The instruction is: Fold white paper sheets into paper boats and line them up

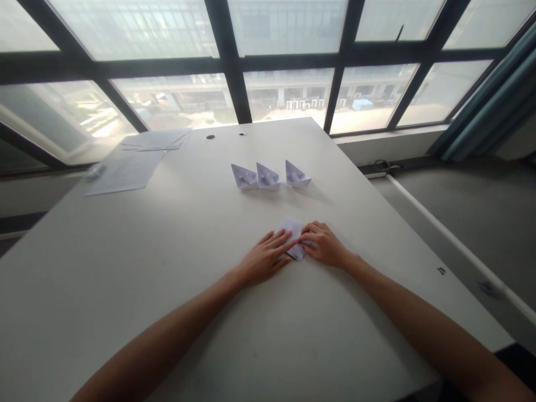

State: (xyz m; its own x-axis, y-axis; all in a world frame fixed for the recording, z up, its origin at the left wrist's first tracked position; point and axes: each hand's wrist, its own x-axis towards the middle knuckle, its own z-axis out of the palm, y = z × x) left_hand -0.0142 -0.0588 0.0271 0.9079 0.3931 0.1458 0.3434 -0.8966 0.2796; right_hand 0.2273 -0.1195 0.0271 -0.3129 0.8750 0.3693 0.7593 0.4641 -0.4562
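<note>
A small piece of folded white paper [293, 226] lies on the white table between my two hands. My left hand [267, 257] rests on its left part, palm down with the fingers stretched out and a little spread. At the paper's right edge, my right hand [323, 244] has its fingers bent and pinched on the paper. Part of the paper is hidden beneath the fingers. Farther back stand three folded paper boats: a left one [244, 177], a middle one [268, 177] close beside it, and a right one [297, 175] set slightly apart.
Flat white paper sheets [125, 172] lie at the table's far left. Two dark round holes show near the back edge of the white table [167, 251]. Large windows [288, 92] rise behind it. A blue curtain [486, 100] hangs at the right, and a white pipe [456, 237] runs along the floor.
</note>
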